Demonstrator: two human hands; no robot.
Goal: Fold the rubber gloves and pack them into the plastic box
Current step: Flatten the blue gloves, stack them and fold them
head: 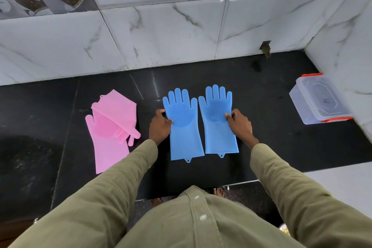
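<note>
— Where do the gloves lie?

— Two blue gloves rest flat on the black surface [261,94], side by side, fingers pointing toward the marble wall [161,32], bristled palms up. The left blue glove [184,127] and the right blue glove [218,123] sit just beside each other, nearly touching along their inner edges. Each has a small hanging tab at the cuff, on the near edge.

— And the hands?

— The left hand [160,125] is at the outer edge of the left blue glove, its fingers curled, the thumb tip on the glove's bristled patch; it appears to pinch that edge, though whatever lies under the glove is hidden. The right hand [239,125] does the same on the outer edge of the right blue glove, with the thumb on the bristles and the other fingers bent beside it. Both arms wear olive sleeves [128,169].

— Anything else on the surface?

— A pair of pink gloves [112,125] lies to the left, well apart from the hands. One is stretched out with its cuff toward the person; the other is laid across it at an angle, its fingers hanging over the lower right.

— And the box?

— The plastic box [320,100] stands far to the right against the side wall, clear, with orange clips at both ends and its lid on. It is well apart from all the gloves.
</note>
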